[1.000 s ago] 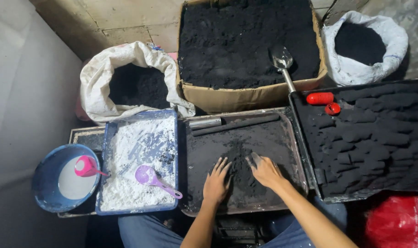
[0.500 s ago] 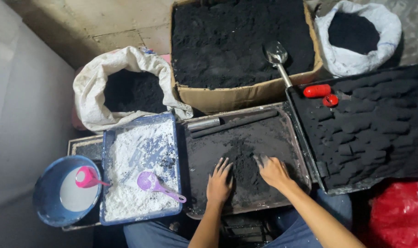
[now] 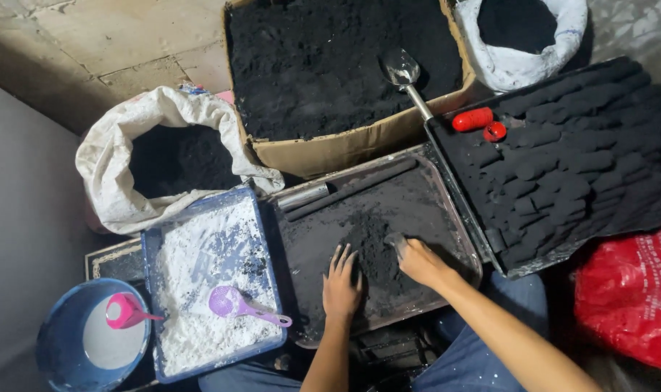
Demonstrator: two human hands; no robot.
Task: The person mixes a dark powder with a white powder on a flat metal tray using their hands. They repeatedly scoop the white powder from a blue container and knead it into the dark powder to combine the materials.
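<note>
Your left hand [image 3: 341, 284] lies spread and your right hand [image 3: 416, 260] cups black powder [image 3: 374, 250] in the metal tray [image 3: 457, 232] — rows of briquettes [image 3: 563, 174] already formed beside it.

Black powder heap on a metal tray, getting worked by hand

So there's a low mound of loose black powder [image 3: 374, 247] sitting a bit toward the near edge of a shallow rectangular metal tray [image 3: 446, 190], which is dusted dark all over. The left hand [image 3: 341, 287] lies flat on the heap's left side, fingers spread, and the right hand [image 3: 417, 260] presses its right side, fingertips coated grey.
</note>
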